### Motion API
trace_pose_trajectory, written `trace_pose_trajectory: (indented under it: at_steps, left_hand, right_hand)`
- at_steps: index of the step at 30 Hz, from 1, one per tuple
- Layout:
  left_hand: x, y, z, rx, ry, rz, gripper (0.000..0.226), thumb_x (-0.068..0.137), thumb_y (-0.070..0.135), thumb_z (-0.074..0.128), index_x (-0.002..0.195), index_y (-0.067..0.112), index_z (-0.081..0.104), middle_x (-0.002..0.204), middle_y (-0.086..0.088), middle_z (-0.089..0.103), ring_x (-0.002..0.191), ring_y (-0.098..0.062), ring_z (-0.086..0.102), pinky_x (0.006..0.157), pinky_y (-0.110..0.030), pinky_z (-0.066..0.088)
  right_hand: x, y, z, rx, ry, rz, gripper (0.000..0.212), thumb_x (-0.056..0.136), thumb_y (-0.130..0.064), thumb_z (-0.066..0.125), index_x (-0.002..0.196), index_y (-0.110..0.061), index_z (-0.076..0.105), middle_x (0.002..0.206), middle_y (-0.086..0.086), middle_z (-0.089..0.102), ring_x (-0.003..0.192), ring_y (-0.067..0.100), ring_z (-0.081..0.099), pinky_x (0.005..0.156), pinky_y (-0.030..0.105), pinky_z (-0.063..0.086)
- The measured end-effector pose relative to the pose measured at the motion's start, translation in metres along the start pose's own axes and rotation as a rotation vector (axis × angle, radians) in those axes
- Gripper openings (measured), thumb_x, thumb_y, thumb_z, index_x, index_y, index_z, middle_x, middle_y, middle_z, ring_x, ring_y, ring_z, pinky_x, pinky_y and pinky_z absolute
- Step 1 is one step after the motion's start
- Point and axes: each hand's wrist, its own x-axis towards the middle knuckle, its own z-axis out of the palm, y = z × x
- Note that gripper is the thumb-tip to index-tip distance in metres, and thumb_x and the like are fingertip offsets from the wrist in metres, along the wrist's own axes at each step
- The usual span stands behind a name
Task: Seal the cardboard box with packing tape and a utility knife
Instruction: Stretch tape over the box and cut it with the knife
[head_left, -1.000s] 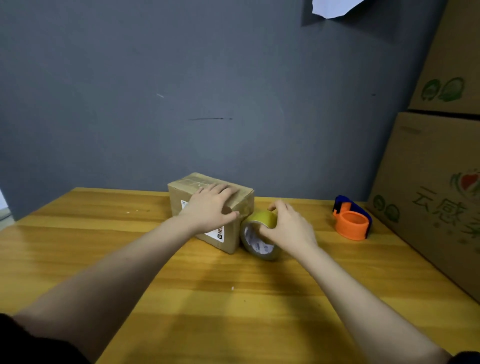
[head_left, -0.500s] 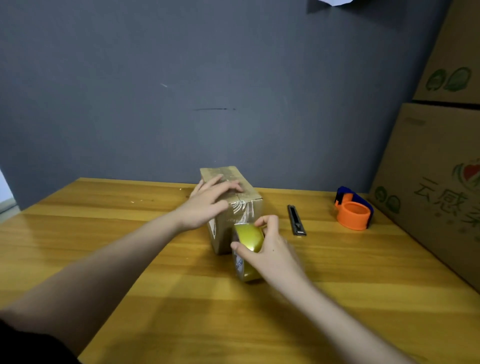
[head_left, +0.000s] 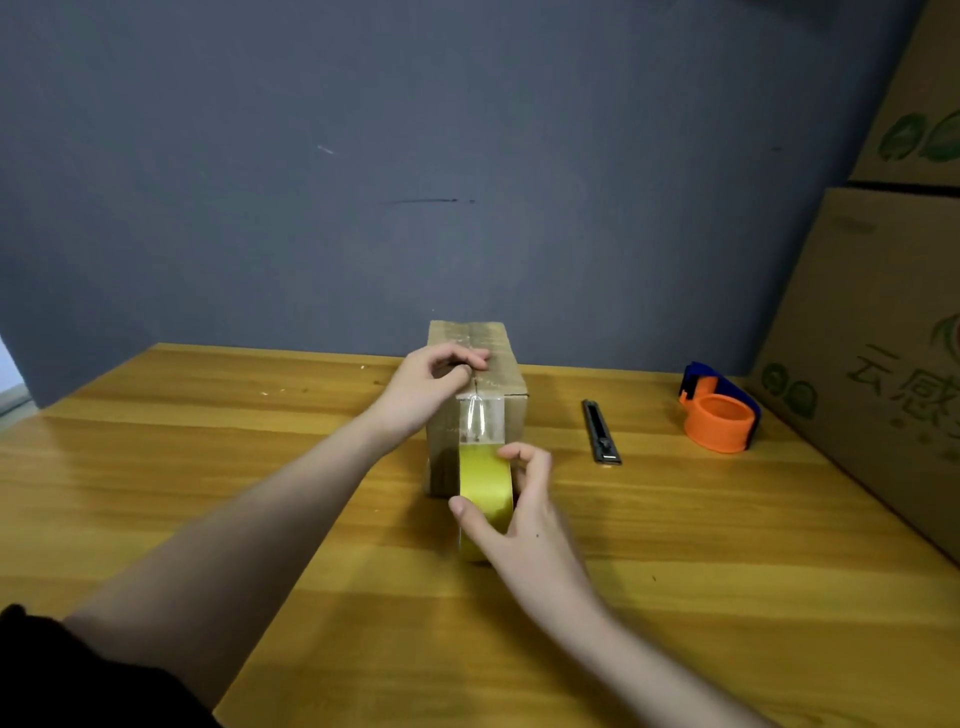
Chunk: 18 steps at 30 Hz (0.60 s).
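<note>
A small cardboard box (head_left: 506, 369) stands end-on toward me near the middle of the wooden table (head_left: 208, 467). My left hand (head_left: 428, 387) rests on its top left edge, fingertips pressing near the centre seam. A yellow roll of packing tape (head_left: 485, 488) stands on edge in front of the box, held by my right hand (head_left: 519, 519). A clear strip of tape (head_left: 480, 421) runs from the roll up the box's near face to its top edge. The black utility knife (head_left: 601, 431) lies on the table to the right of the box.
An orange and blue tape dispenser (head_left: 719, 415) sits at the right rear of the table. Large printed cartons (head_left: 872, 364) are stacked along the right side. A grey wall (head_left: 363, 182) stands just behind the table.
The box has been turned end-on toward me, uncovering the knife. My right hand has pulled the roll toward me, drawing a strip of tape down the near face. My left hand moved to the top seam.
</note>
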Motion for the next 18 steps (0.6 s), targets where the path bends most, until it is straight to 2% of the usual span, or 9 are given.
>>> trace_pose_trajectory:
  at_steps: [6,9,11,13,16,18]
  left_hand:
    - [0.000,0.002,0.002,-0.009,0.028,-0.010,0.022,0.092,-0.004,0.045,0.100,-0.001,0.065,0.124,-0.008,0.063,0.088,0.034,0.046,0.073,0.009,0.034]
    - [0.002,0.005,-0.002,-0.005,-0.002,-0.039,0.023,0.092,-0.002,0.046,0.103,0.000,0.066,0.125,-0.004,0.062,0.089,0.035,0.046,0.073,0.010,0.032]
    - [0.001,0.008,-0.007,-0.020,-0.019,-0.072,0.024,0.091,-0.001,0.049,0.104,0.008,0.067,0.128,-0.001,0.061,0.104,0.023,0.051,0.077,0.007,0.036]
    - [-0.002,0.014,-0.009,-0.026,0.016,-0.061,0.029,0.089,-0.002,0.051,0.106,0.016,0.066,0.132,0.003,0.057,0.119,-0.001,0.053,0.084,-0.004,0.044]
    - [-0.006,0.034,-0.007,0.060,0.158,0.016,0.032,0.087,-0.004,0.048,0.104,0.016,0.066,0.124,0.005,0.058,0.117,-0.007,0.051,0.088,-0.010,0.040]
    - [-0.008,0.056,0.001,0.074,0.230,0.094,0.030,0.086,-0.005,0.045,0.094,0.014,0.067,0.106,0.002,0.066,0.105,-0.009,0.059,0.087,-0.011,0.042]
  right_hand:
    - [-0.002,0.006,0.001,0.043,0.010,0.006,0.049,0.079,-0.056,0.060,0.112,-0.046,0.025,0.107,-0.009,0.061,0.093,0.018,0.061,0.082,0.043,0.051]
    - [-0.004,0.005,-0.006,-0.021,0.006,-0.046,0.044,0.085,-0.053,0.055,0.119,-0.041,0.029,0.119,-0.014,0.051,0.107,0.010,0.052,0.090,0.033,0.046]
    - [-0.004,0.007,-0.015,-0.069,0.072,-0.098,0.046,0.083,-0.060,0.047,0.121,-0.036,0.034,0.116,-0.012,0.046,0.104,0.007,0.049,0.086,0.026,0.044]
    - [0.005,0.012,-0.029,-0.046,0.140,-0.066,0.042,0.084,-0.060,0.046,0.116,-0.033,0.039,0.104,-0.008,0.049,0.093,0.009,0.051,0.079,0.024,0.045]
    - [0.039,0.034,-0.053,0.025,0.181,0.115,0.008,0.091,-0.037,0.054,0.094,-0.030,0.050,0.093,-0.005,0.058,0.084,0.016,0.056,0.072,0.031,0.045]
    - [0.068,0.058,-0.070,-0.133,0.202,0.205,0.007,0.091,-0.027,0.054,0.085,-0.030,0.055,0.094,-0.002,0.063,0.086,0.022,0.059,0.071,0.034,0.045]
